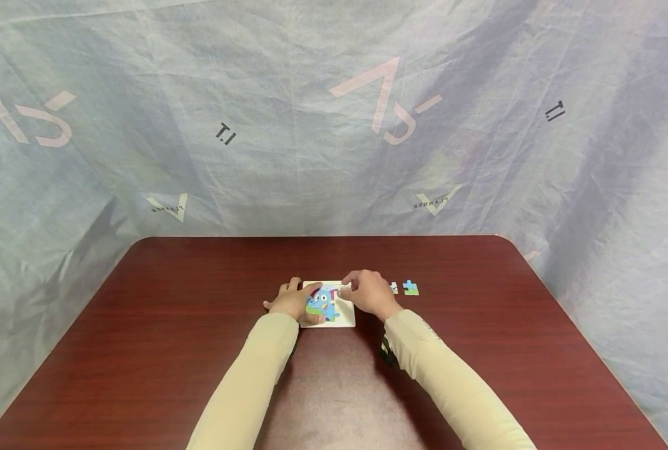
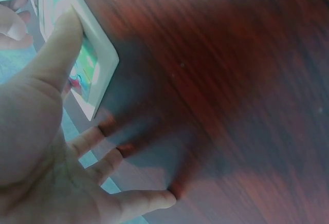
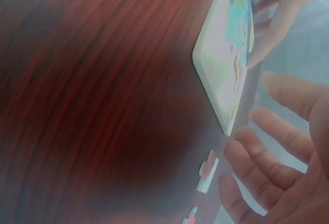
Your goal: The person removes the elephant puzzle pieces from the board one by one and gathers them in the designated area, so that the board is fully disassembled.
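A white jigsaw tray [image 1: 345,319] lies on the table, with a blue elephant puzzle [image 1: 324,301] filling its left part and bare white along its right. My left hand [image 1: 294,303] rests at the tray's left side. Its thumb [image 2: 67,34] lies over the tray edge onto the picture, while the other fingers spread on the tabletop. My right hand [image 1: 370,292] hovers by the tray's upper right corner, thumb and fingers apart, nothing visible between them in the right wrist view. Just beyond it lie two loose jigsaw pieces, one partly hidden piece [image 1: 394,287] and one green-and-blue piece [image 1: 410,288].
The dark red wooden table [image 1: 170,350] extends around the tray on all sides. Behind it hangs a grey printed cloth [image 1: 300,156], which also closes in the left and right sides. Something dark [image 1: 387,351] shows beneath the right sleeve.
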### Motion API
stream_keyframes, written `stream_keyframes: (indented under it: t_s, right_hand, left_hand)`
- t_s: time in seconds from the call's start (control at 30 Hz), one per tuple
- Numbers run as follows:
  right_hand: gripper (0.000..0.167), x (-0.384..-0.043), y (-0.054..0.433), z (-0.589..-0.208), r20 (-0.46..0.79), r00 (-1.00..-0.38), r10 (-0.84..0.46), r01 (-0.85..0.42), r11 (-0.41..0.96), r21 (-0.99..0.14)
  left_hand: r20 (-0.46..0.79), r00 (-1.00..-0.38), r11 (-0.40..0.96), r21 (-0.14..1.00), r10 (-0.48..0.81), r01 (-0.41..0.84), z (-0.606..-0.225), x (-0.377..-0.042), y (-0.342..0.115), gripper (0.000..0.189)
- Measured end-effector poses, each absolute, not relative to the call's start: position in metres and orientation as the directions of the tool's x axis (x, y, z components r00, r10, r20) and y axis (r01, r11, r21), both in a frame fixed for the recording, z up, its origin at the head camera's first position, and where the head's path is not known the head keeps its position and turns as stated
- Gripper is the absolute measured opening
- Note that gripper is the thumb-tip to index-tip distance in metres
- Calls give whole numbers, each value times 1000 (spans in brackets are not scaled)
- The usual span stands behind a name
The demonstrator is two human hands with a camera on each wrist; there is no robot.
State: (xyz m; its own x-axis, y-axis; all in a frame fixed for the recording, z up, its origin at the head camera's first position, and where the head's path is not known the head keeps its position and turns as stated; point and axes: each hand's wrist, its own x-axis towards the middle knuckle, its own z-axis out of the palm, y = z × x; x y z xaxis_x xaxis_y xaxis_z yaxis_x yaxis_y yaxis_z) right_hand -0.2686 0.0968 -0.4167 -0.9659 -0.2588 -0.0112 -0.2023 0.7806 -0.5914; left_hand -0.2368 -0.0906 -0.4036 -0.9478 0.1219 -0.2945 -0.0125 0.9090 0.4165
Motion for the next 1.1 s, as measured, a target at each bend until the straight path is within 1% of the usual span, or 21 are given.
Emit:
stream_keyframes:
  t_s: [0.17, 0.3, 0.57, 0.83, 1.1]
  right_hand:
    - [23, -269, 90, -419, 5, -967, -256, -215, 801, -558]
    - [22, -269, 85, -421, -7, -970, -243, -202, 822, -532]
    - [24, -271, 76, -424, -38, -976, -214, -173, 872, -457]
    - [24, -273, 72, -427, -43, -980, -195, -163, 908, -386]
    - [23, -274, 72, -427, -40, -980, -195, -165, 907, -389]
  left_hand:
    - [-294, -948, 912, 411, 121, -11, -405, -237, -90, 77]
    - [-293, -948, 911, 412, 122, -9, -405, -237, -90, 77]
    - [-282, -953, 917, 400, 113, -9, -408, -239, -91, 79]
    - [-277, -954, 916, 400, 110, -10, -409, -239, -90, 79]
    - [-272, -956, 923, 385, 109, -5, -410, -241, -90, 79]
